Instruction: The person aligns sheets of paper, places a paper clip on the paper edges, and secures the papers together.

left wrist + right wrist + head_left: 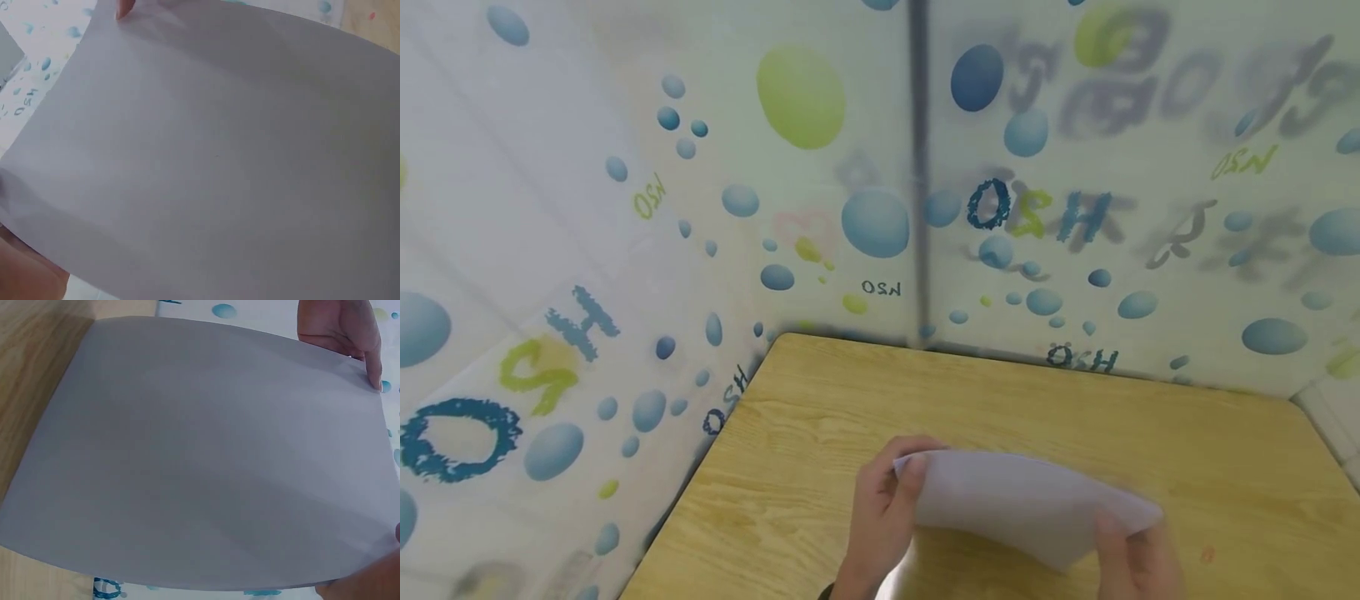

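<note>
A blank white sheet of paper is held up over the wooden table, bowed along its length. My left hand pinches its left corner, the thumb lying on the near face. At the opposite corner, my right hand grips the sheet, slightly blurred. In the left wrist view the paper fills most of the picture, with part of a hand at the lower left. The right wrist view also shows mostly paper, with one hand at its upper right corner.
The wooden table stands against walls covered in a sheet printed with bubbles and lettering. A dark vertical strip runs down the back wall. A small reddish mark shows on the tabletop at the right.
</note>
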A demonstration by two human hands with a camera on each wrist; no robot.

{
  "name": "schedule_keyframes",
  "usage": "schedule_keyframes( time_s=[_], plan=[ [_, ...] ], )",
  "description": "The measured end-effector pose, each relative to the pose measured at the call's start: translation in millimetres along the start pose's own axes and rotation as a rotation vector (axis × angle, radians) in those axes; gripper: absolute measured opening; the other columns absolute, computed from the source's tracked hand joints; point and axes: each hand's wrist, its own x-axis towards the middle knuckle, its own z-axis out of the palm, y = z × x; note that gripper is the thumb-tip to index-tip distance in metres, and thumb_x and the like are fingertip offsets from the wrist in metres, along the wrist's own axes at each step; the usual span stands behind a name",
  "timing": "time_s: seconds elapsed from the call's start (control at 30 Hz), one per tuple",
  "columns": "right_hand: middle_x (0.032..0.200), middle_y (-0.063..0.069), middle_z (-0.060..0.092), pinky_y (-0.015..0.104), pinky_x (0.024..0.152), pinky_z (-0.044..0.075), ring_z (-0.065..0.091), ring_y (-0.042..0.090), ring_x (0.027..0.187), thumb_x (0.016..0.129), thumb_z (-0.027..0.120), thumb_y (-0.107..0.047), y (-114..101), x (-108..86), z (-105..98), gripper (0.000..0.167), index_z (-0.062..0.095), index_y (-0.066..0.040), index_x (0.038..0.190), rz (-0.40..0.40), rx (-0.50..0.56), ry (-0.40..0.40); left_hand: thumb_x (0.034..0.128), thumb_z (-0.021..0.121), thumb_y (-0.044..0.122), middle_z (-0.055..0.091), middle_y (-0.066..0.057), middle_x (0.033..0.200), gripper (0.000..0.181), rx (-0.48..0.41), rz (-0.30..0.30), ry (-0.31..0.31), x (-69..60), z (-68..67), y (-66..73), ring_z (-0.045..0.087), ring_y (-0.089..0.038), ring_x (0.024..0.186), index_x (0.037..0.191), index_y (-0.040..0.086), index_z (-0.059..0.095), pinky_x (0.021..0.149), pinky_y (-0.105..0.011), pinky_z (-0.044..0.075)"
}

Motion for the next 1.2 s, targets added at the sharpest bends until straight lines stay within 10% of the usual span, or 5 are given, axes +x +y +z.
schedule_keyframes(
  time_s=[0.8,1.03,1.2],
  plan=[
    [0.101,-0.005,0.061,0.012,0.081,0.042,0.057,0.010,0.093,0.100,0.043,0.001,1.5,19.8,9.1,0.020,0.056,0.002,0.115,-0.208,-0.015,0.038,0.1051,0.038,0.006,0.069,-0.013,0.092,0.027,0.083,0.018,0.047,10.1,7.4,-11.7,0.064,-0.030,0.072,0.106,0.002,0.065,0.058,-0.039,0.052],
    [0.105,0.005,0.066,0.018,0.080,0.042,0.059,0.015,0.093,0.100,0.037,0.005,-2.6,26.5,7.3,0.023,0.054,0.016,0.111,-0.369,0.056,0.000,0.1057,0.035,0.006,0.071,-0.010,0.094,0.032,0.074,-0.006,0.053,14.7,9.4,-4.6,0.066,-0.026,0.078,0.101,0.003,0.067,0.066,-0.038,0.053],
    [0.101,0.001,0.066,0.018,0.079,0.041,0.059,0.013,0.088,0.102,0.035,0.002,-6.5,26.4,8.7,0.025,0.055,0.014,0.109,-0.323,0.017,0.019,0.1058,0.034,0.005,0.070,-0.011,0.092,0.035,0.073,-0.016,0.084,17.1,12.6,-1.4,0.066,-0.026,0.076,0.095,0.003,0.067,0.065,-0.038,0.053]
  ],
)
